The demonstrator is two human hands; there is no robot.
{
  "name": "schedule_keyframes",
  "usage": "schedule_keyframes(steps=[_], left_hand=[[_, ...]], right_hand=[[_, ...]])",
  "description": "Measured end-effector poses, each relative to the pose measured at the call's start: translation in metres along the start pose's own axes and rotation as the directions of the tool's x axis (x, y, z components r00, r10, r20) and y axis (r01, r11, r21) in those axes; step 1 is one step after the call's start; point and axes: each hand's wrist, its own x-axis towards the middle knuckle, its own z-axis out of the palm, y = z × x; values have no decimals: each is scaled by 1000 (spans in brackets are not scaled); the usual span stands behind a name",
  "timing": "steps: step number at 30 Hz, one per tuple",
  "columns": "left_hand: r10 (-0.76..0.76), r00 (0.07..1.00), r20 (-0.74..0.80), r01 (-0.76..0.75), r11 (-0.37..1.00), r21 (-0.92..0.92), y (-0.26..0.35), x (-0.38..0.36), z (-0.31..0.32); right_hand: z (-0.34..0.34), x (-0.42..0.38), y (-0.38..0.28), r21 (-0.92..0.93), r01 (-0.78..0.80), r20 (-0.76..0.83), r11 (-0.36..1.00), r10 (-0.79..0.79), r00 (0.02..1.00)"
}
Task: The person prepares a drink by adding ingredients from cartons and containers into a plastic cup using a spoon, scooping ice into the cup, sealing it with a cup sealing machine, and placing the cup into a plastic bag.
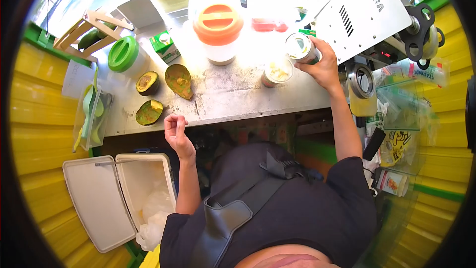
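Observation:
My right hand (322, 67) is wrapped round a can (298, 46) with a pale, shiny top, just above and to the right of a clear plastic cup (277, 73). Pale yellow pieces fill the cup. Loosely curled fingers mark my left hand (178, 131), held in front of the counter edge with nothing visible in it. Closest to it is a scooped-out avocado half (149, 113) with a little flesh left. Behind lie an avocado half with its pit (147, 83) and a scraped avocado skin (178, 81).
On the counter (223, 101) stand an orange-lidded jug (218, 25), a green-lidded jug (124, 53) and a green box (164, 45). A utensil bin (91, 119) hangs left. A metal machine (367, 15) stands right. Below left, a cooler (146, 183) has its lid raised.

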Motion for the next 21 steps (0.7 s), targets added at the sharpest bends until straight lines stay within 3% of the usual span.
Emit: schedule_keyframes(steps=[2,6,11,19,21], left_hand=[[11,999,-30,-12,1000,-8,-4,-15,1],[-3,997,-72,1,1000,-22,-1,-55,13],[1,996,-93,1,1000,18,-1,-101,17],[-20,969,-246,21,1000,3,-1,-155,8],[-15,971,-239,16,1000,0,0,-162,4]], right_hand=[[-1,2,8,330,-177,18,927,181,983],[-12,16,13,432,-234,57,871,232,971],[-30,30,0,535,-211,106,818,182,977],[-8,18,11,684,-266,184,679,192,964],[-1,13,24,710,-235,110,664,225,968]])
